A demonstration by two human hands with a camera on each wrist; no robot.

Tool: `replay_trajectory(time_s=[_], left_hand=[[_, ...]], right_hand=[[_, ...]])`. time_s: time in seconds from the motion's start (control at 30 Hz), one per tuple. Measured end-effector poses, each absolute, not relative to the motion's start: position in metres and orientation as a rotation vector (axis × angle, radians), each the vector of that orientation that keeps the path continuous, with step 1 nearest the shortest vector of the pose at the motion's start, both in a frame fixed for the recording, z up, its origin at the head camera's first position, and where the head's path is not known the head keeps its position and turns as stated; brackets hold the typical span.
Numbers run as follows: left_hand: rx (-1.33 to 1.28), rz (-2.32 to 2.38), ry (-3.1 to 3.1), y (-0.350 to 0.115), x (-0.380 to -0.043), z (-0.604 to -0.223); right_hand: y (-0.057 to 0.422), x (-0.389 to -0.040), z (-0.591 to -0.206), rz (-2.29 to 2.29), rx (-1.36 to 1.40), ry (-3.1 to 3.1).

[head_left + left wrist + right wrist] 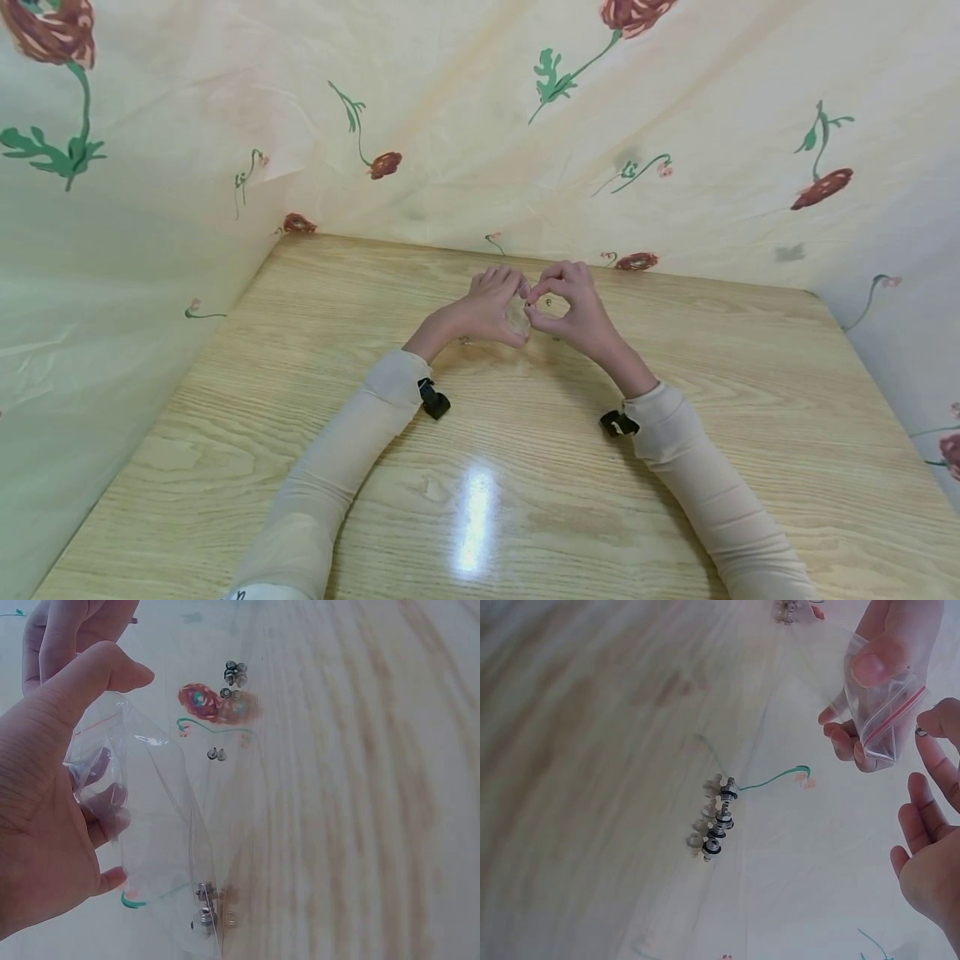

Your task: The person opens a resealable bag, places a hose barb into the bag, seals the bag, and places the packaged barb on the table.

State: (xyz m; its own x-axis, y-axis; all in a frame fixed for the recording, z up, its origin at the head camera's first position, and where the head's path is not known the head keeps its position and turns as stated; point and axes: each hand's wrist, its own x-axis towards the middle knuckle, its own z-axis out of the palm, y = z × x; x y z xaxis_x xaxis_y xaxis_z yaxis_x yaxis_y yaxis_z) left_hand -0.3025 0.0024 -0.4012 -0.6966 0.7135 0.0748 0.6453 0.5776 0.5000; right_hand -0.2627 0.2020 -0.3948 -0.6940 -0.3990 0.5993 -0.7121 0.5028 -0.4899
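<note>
My left hand (487, 310) holds a clear zip-lock bag (161, 802) with a red line along its mouth, thumb on one side and fingers on the other. Beside the bag's mouth, my right hand (576, 312) pinches a small shiny metal piece (921, 731) between thumb and forefinger; its exact kind is too small to tell. Small metal fittings with dark rings (718, 825) stand on the table past the right hand. More metal fittings (203, 911) show at the bag's lower end; whether they lie inside or behind it, I cannot tell.
The hands are above a glossy wood-grain table (525, 500), toward its far edge. A flower-printed cloth (450, 108) hangs behind and at both sides. Black straps (433, 400) sit at both wrists, over pale sleeves.
</note>
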Motion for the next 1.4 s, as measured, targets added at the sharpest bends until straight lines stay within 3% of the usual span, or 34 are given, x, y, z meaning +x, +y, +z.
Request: replay_trajectory(time_s=[1.4], left_hand=[[1.16, 0.771, 2.646, 0.0037, -0.3009, -0.3992]], right_hand=[[0.1984, -0.2576, -0.3909, 0.957, 0.953, -2.427]])
